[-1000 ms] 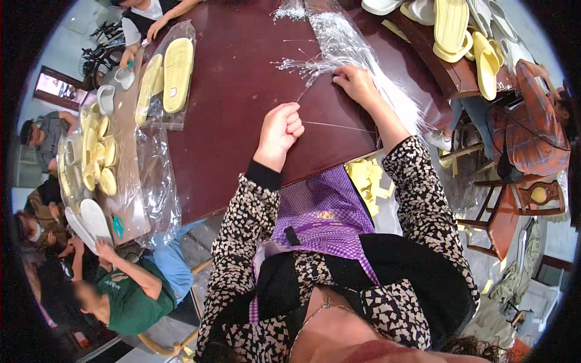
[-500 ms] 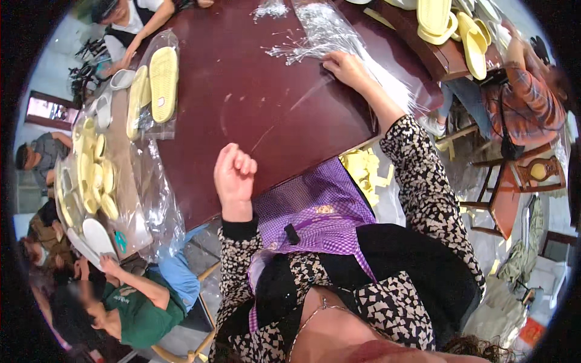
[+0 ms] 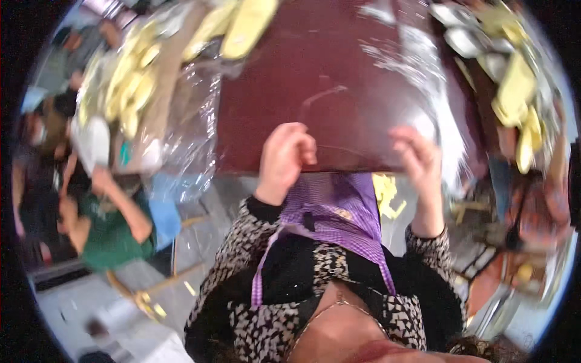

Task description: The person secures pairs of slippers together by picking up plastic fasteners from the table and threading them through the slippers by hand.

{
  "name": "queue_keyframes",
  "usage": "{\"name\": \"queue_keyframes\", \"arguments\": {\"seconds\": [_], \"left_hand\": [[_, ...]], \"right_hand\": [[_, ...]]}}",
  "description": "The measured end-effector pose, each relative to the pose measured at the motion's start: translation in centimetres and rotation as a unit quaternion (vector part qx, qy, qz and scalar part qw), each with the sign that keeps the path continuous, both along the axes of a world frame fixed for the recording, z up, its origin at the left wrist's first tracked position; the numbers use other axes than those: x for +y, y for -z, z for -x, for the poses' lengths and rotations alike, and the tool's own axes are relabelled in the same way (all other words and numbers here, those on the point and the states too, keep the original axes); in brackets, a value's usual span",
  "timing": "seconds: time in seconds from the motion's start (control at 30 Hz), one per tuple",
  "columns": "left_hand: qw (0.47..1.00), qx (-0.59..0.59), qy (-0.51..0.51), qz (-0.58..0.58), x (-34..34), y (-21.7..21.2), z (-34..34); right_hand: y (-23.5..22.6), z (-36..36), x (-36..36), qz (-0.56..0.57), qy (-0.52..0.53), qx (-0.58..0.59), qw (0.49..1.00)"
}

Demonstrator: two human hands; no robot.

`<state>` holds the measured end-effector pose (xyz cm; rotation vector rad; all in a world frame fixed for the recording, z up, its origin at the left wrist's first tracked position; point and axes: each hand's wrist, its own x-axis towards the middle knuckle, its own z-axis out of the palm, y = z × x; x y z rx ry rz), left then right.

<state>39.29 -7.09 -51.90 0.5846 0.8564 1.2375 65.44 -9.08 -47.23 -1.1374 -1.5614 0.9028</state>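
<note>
The picture is motion-blurred. My left hand [image 3: 285,158] is curled into a fist at the near edge of the dark maroon table [image 3: 315,72]. My right hand [image 3: 419,158] is level with it, fingers bent. A thin clear plastic bag [image 3: 340,149] stretches between the two hands as a faint edge, and both seem to pinch it. A heap of more clear plastic bags [image 3: 417,66] lies on the table beyond my right hand. I wear a purple checked apron [image 3: 330,212] over patterned sleeves.
Yellow shoe soles [image 3: 242,24] lie at the table's far left, with more on a plastic-covered bench [image 3: 130,97] to the left. Further yellow soles [image 3: 514,91] are piled on the right. A person in a green top [image 3: 109,236] sits low on the left.
My right hand has drawn back from the plastic heap to the table's near edge. My left hand rose from my lap to the edge, and the head tilted closer to the table.
</note>
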Motion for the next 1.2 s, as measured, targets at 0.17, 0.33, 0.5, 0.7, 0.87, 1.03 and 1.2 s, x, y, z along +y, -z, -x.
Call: {"name": "queue_keyframes", "arguments": {"seconds": [0.17, 0.33, 0.5, 0.7, 0.87, 1.03, 1.2], "left_hand": [[0.994, -0.105, 0.03, 0.0, -1.9, -0.6, 0.4], [0.994, -0.103, -0.016, -0.042, -3.9, -1.2, 3.7], [0.872, 0.41, -0.186, -0.191, -5.4, -2.0, 7.1], [0.453, 0.857, -0.182, -0.164, -9.3, -3.4, 13.0], [0.375, 0.918, -0.12, -0.043, -10.4, -2.0, 16.0], [0.433, 0.898, -0.084, -0.001, -10.3, -0.1, 18.6], [0.46, 0.885, -0.078, -0.013, -8.0, -0.7, 19.7]], "right_hand": [[3.5, 8.7, 0.0, -0.011, -0.133, -0.108, 0.985], [3.7, 11.8, 1.1, 0.0, -0.221, -0.118, 0.968], [2.9, 12.1, 4.7, 0.051, -0.238, -0.112, 0.964], [3.7, 13.1, 9.8, 0.099, -0.241, -0.028, 0.965], [4.9, 13.5, 10.9, 0.125, -0.217, -0.035, 0.968], [5.5, 13.5, 10.5, 0.152, -0.211, -0.031, 0.965], [6.1, 13.3, 10.6, 0.159, -0.202, -0.023, 0.966]]}}
